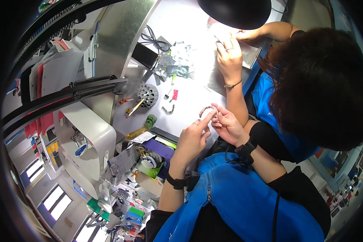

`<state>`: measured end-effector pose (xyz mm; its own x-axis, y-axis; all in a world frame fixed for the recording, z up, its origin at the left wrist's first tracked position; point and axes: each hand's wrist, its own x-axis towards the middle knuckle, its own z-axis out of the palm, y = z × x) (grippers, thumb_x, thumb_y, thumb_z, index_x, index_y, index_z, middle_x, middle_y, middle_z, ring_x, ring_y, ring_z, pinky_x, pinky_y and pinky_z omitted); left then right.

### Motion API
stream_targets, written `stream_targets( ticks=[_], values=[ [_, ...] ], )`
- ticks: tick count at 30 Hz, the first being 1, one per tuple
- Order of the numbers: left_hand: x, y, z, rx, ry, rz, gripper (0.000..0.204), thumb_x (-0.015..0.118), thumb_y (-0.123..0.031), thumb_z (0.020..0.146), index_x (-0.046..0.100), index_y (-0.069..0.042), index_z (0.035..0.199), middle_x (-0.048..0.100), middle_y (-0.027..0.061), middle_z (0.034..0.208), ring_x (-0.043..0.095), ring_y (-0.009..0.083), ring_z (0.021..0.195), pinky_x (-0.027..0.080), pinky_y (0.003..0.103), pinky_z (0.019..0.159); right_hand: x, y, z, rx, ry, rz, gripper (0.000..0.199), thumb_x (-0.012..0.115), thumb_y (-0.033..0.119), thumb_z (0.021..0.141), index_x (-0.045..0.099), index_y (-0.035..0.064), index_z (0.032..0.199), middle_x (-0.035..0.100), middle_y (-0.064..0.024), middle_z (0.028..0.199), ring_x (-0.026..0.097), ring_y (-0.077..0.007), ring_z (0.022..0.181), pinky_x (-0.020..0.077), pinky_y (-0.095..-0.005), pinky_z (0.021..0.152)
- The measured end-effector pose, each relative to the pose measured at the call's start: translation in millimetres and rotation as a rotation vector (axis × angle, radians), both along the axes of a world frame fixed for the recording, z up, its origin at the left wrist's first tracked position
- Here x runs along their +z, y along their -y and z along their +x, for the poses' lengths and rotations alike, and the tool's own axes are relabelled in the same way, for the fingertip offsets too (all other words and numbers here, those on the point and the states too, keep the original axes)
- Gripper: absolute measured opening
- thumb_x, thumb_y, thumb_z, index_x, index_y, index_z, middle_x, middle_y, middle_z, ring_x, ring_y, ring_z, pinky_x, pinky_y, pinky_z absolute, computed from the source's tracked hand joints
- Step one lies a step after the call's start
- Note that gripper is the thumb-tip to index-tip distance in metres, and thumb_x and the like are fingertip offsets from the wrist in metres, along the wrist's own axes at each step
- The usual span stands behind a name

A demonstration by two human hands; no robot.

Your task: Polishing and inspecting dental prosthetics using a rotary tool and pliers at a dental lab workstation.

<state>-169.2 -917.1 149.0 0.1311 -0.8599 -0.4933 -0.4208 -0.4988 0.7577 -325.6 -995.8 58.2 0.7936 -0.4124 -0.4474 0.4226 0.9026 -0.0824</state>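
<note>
My right hand [230, 127] is closed, its thumb and finger pinching one end of a small curved pinkish-brown arch [203, 113] that looks like a denture. From the other side my left hand [191, 139] reaches in, its index finger laid against the arch and the other fingers curled. What lies between my fingertips is partly hidden. On the white tabletop, left of the arch, lies a dark curved row of small pieces [168, 111]. A small red piece [175, 94] and a little brush-like item [167, 96] lie just beyond it.
A co-worker's hands [230, 58] work at the far right under a black lamp [238, 12]. A grey perforated holder [148, 96] with tools stands left. Nearby are a black box [144, 55], clear packets [177, 71], a lamp arm [97, 86] and a cluttered purple bin [159, 149].
</note>
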Motion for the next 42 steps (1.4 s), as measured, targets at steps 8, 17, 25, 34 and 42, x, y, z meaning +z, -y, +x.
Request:
stream_targets(
  ticks=[8, 17, 25, 34, 42],
  values=[
    [14, -4, 4, -0.119, 0.015, -0.1, 0.072, 0.066, 0.005, 0.084, 0.05, -0.022, 0.148, 0.065, 0.0145, 0.088, 0.068, 0.0234, 0.073, 0.053, 0.035, 0.067, 2, 2, 2, 0.008, 0.095, -0.002, 0.048, 0.062, 0.01, 0.099, 0.047, 0.0034, 0.145, 0.057, -0.0034, 0.103, 0.052, -0.0093, 0.086, 0.0446, -0.0212, 0.075],
    [0, -40, 0, 0.635, -0.588, -0.121, 0.05, 0.068, 0.004, 0.089, 0.046, 0.003, 0.134, 0.066, 0.0095, 0.097, 0.068, 0.0184, 0.096, 0.054, 0.033, 0.094, 3, 5, 3, 0.024, 0.157, 0.102, 0.047, 0.062, 0.013, 0.1, 0.047, 0.0062, 0.144, 0.055, -0.0042, 0.101, 0.047, -0.0096, 0.083, 0.0415, -0.0197, 0.069],
    [-6, -57, 0, 0.915, -0.797, -0.288, 0.025, 0.072, -0.005, 0.092, 0.062, 0.003, 0.114, 0.068, 0.0067, 0.098, 0.068, 0.0194, 0.1, 0.052, 0.034, 0.095, 33, 4, 2, 0.157, 0.141, -0.018, 0.047, 0.066, 0.013, 0.098, 0.051, 0.0069, 0.142, 0.06, -0.0055, 0.099, 0.05, -0.0102, 0.08, 0.0421, -0.0213, 0.068],
    [10, -80, -10, 0.968, -0.612, -0.468, 0.03, 0.071, 0.001, 0.091, 0.06, 0.004, 0.118, 0.067, 0.0076, 0.101, 0.068, 0.0211, 0.1, 0.052, 0.035, 0.096, 67, 3, 6, 0.268, -0.03, -0.555, 0.058, 0.074, 0.012, 0.092, 0.049, -0.0028, 0.142, 0.064, -0.007, 0.101, 0.063, -0.0127, 0.091, 0.0493, -0.0241, 0.074],
    [35, -122, -19, 1.062, -0.637, -0.637, 0.044, 0.073, -0.002, 0.09, 0.052, 0.003, 0.129, 0.065, 0.0092, 0.1, 0.068, 0.0244, 0.102, 0.055, 0.043, 0.098, 89, -12, 14, 0.399, 0.017, -0.588, 0.064, 0.072, 0.012, 0.092, 0.043, -0.0045, 0.147, 0.064, -0.0085, 0.099, 0.06, -0.0123, 0.088, 0.049, -0.0247, 0.074]
  ],
)
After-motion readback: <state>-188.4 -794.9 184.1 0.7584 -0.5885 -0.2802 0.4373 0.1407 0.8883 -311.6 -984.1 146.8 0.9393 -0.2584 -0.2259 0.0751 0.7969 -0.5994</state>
